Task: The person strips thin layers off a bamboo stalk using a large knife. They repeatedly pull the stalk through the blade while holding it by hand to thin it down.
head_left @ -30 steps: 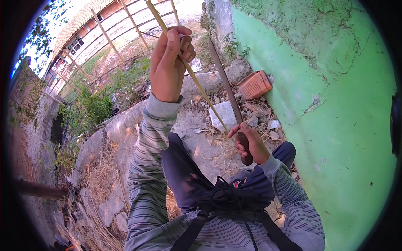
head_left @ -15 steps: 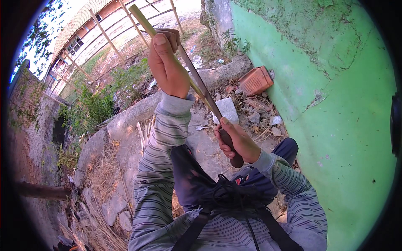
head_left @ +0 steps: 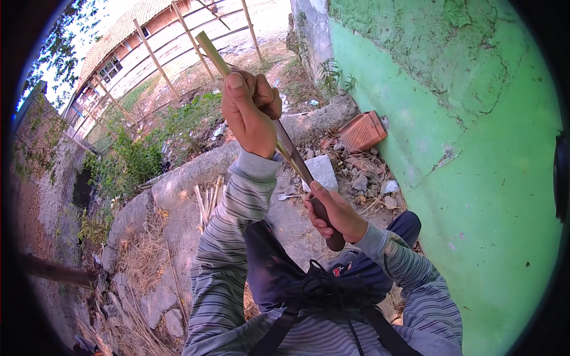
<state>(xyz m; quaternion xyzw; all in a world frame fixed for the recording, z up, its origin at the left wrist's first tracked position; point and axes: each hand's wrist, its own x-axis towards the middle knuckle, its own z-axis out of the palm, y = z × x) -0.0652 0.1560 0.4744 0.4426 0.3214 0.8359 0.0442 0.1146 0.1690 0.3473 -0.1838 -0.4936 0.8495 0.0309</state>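
My right grip (head_left: pixel 338 213) has brought its clasped knife (head_left: pixel 301 165) seemingly against the strip (head_left: pixel 214 54) my left grip (head_left: pixel 252 115) pinches at eleven o'clock, letting the blade bear

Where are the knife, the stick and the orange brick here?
Knife (head_left: pixel 299 163): head view, on its dark blade.
Stick (head_left: pixel 212 53): head view, on its upper part.
Orange brick (head_left: pixel 363 132): head view, on its ribbed side.
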